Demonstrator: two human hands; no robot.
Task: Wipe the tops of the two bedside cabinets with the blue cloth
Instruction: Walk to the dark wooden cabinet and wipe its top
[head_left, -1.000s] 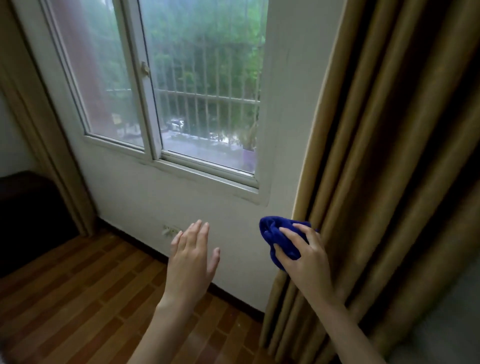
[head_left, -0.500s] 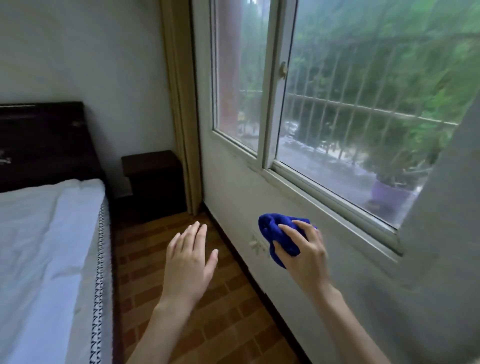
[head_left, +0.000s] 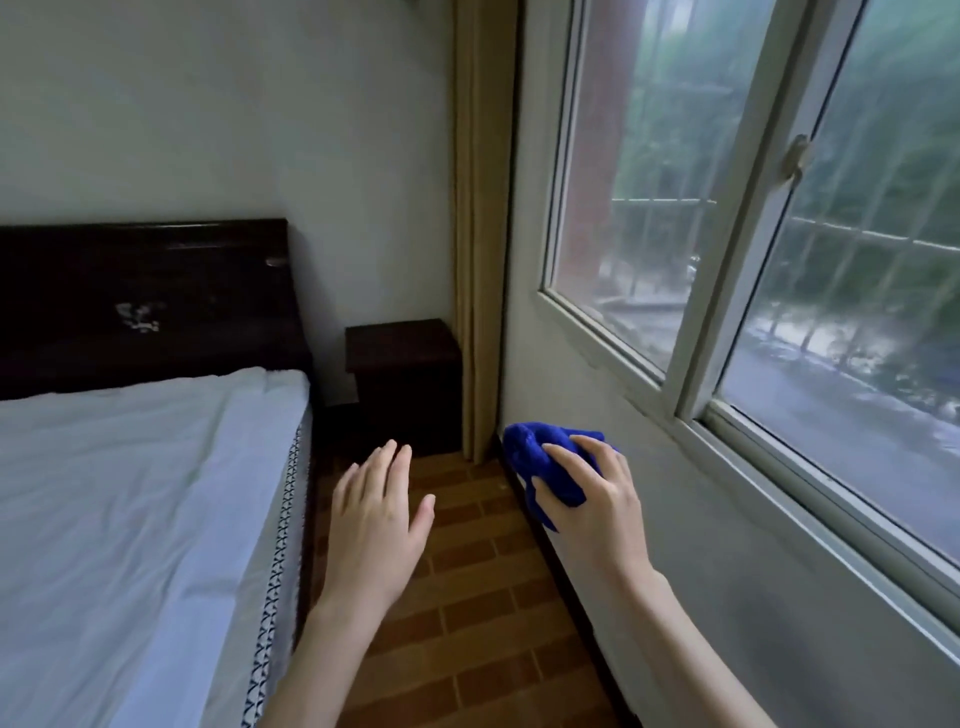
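Low against the wall under the window, the blue cloth (head_left: 545, 467) is a bunched, deep-blue wad of soft pile, folded over on itself with a rounded lobe at its far end and a loose corner hanging below. It sits in the right hand (head_left: 597, 499), held in the air above the floor's dark skirting edge. The fingers (head_left: 576, 449) curl over its near side from above and the thumb presses in lower down, so the hand is closed round the wad, most of the blue bulging out beyond the fingertips toward the corner of the room. How much of the cloth is tucked under the palm cannot be seen.

Just to the left, apart from the cloth, the left hand (head_left: 376, 525) is held flat, palm down, fingers stretched and close together, thumb out, holding nothing.

Beyond both hands, in the corner, stands one dark wooden bedside cabinet (head_left: 402, 358), well apart from the cloth. Its top is bare as far as shows, its front lost in shadow, and its right edge is covered by a beige curtain (head_left: 475, 260). Only this one cabinet is in view. A bed (head_left: 130, 493) with a white sheet and a dark headboard (head_left: 145, 296) fills the left side, cut off by the picture's edge. Brown wood-pattern floor (head_left: 467, 597) runs between bed and wall. The window (head_left: 753, 260) is blurred.
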